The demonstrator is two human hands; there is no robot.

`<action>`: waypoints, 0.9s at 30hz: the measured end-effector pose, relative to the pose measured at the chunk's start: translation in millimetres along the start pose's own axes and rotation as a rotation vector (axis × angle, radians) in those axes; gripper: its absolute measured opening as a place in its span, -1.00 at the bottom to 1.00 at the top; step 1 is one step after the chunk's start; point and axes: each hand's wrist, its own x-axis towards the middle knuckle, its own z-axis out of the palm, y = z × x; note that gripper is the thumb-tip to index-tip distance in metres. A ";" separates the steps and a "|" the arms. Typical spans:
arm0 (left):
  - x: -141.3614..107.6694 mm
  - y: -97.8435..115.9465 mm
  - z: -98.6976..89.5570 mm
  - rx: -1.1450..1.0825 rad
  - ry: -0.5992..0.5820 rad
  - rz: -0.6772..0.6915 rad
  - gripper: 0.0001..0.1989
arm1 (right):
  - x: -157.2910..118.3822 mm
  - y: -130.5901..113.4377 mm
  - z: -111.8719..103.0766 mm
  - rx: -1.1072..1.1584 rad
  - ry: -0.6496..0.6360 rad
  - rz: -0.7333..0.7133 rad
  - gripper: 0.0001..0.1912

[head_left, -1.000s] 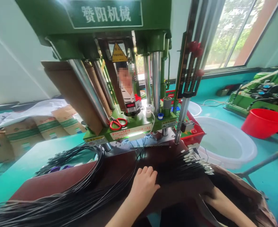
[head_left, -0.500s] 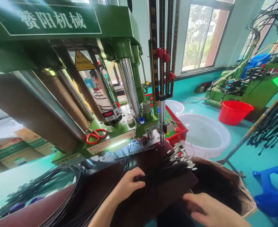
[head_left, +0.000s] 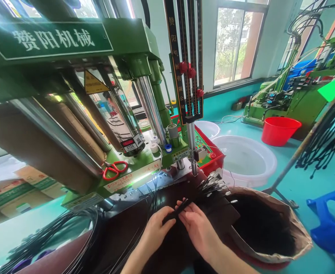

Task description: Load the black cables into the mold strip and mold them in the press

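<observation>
A bundle of thin black cables (head_left: 186,204) lies over the dark brown tabletop, its far end fanning out into silver connector tips (head_left: 214,184). My left hand (head_left: 160,228) is closed around the near part of the bundle, thumb and fingers curled over it. Close beside it on the right, my right hand (head_left: 197,226) has its fingers around the same cables from underneath. Parts of the cables are hidden inside both hands. A few more black wires (head_left: 153,194) hang from the green machine's lower plate (head_left: 138,175) just beyond.
Red-handled scissors (head_left: 115,170) rest on the green press. Coiled black cables (head_left: 91,228) lie at left. To the right stand a paper-lined bin (head_left: 304,243), a white tub (head_left: 272,163), a red bucket (head_left: 281,131), a blue stool (head_left: 327,228) and a rack of hanging cables (head_left: 315,148).
My right hand has moved left and up from beside the bin to the cable bundle and closed on it next to my left hand. The camera view has shifted slightly.
</observation>
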 end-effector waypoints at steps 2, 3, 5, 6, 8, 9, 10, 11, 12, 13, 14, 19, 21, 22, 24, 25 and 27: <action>-2.9 0.1 -1.7 -0.041 -0.001 0.047 -0.84 | -4.1 -2.2 6.7 -0.068 -0.087 -0.082 -0.55; -4.2 -0.2 -2.4 -0.043 0.007 0.075 -0.85 | -4.9 -5.4 9.5 -0.089 -0.125 -0.115 -0.52; -6.0 -1.3 -3.0 -0.017 0.042 0.116 -0.86 | -3.1 -14.5 12.6 -0.087 -0.137 -0.165 -0.52; -6.2 -2.1 -2.8 0.003 0.067 0.124 -0.86 | -1.0 -19.7 12.5 -0.074 -0.110 -0.180 -0.53; -5.5 -4.1 -1.9 0.042 0.101 0.127 -0.84 | 3.3 -29.3 9.2 -0.068 -0.038 -0.160 -0.58; -4.8 -5.1 -1.3 0.062 0.105 0.124 -0.83 | 4.8 -33.1 6.3 -0.089 -0.016 -0.132 -0.61; -4.1 -6.0 -0.7 0.082 0.107 0.121 -0.82 | 5.6 -36.1 2.8 -0.122 -0.010 -0.103 -0.64; -3.6 -6.7 -0.2 0.105 0.114 0.123 -0.81 | 5.6 -38.3 -0.9 -0.162 -0.016 -0.079 -0.66; -3.3 -7.2 0.1 0.132 0.127 0.133 -0.81 | 5.2 -39.9 -4.7 -0.207 -0.025 -0.062 -0.69; -3.3 -7.5 0.3 0.166 0.149 0.153 -0.80 | 4.4 -41.2 -8.4 -0.257 -0.028 -0.052 -0.71; -3.8 -7.5 0.4 0.207 0.180 0.179 -0.79 | 3.5 -42.2 -12.0 -0.329 -0.025 -0.036 -0.73; -8.7 -7.5 -0.4 0.377 0.341 0.258 -0.76 | -3.0 -44.0 -24.5 -0.741 -0.089 0.241 -0.77; -10.8 -8.7 -1.9 0.366 0.374 0.211 -0.76 | -6.3 -42.1 -24.2 -0.750 -0.162 0.302 -0.74; -11.8 -9.3 -3.0 0.344 0.377 0.178 -0.75 | -7.3 -40.9 -22.4 -0.702 -0.197 0.299 -0.78; -13.6 -9.7 -5.4 0.284 0.349 0.109 -0.74 | -6.7 -39.9 -16.0 -0.508 -0.264 0.218 -0.71; -14.4 -9.3 -6.3 0.254 0.325 0.079 -0.73 | -4.9 -40.7 -11.6 -0.382 -0.280 0.150 -0.59; -15.7 -7.4 -6.2 0.214 0.279 0.035 -0.73 | 1.4 -45.8 -1.8 -0.183 -0.253 -0.003 -0.50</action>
